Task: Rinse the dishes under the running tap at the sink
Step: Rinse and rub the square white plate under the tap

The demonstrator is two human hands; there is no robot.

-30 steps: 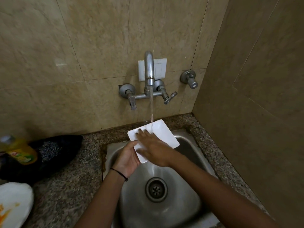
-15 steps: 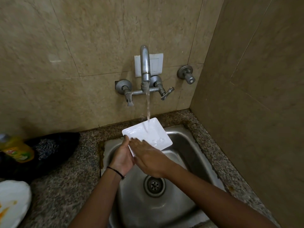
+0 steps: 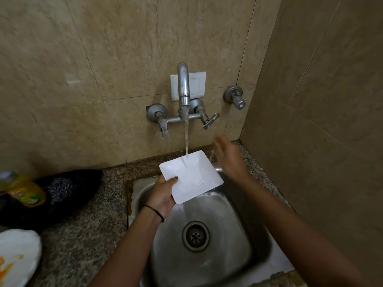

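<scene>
— What do your hands have?
— My left hand (image 3: 163, 195) grips the plate (image 3: 192, 179) by its near-left edge, thumb on top. My right hand (image 3: 230, 160) hangs just right of it, fingers straight, holding nothing.
— And the plate?
— Over the sink (image 3: 244, 235), tilted, with the stream (image 3: 186, 137) from the tap (image 3: 183, 85) hitting its far part.

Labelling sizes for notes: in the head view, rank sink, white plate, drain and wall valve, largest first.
Largest is the sink, next the white plate; the drain and wall valve look nearly alike, so unranked.
</scene>
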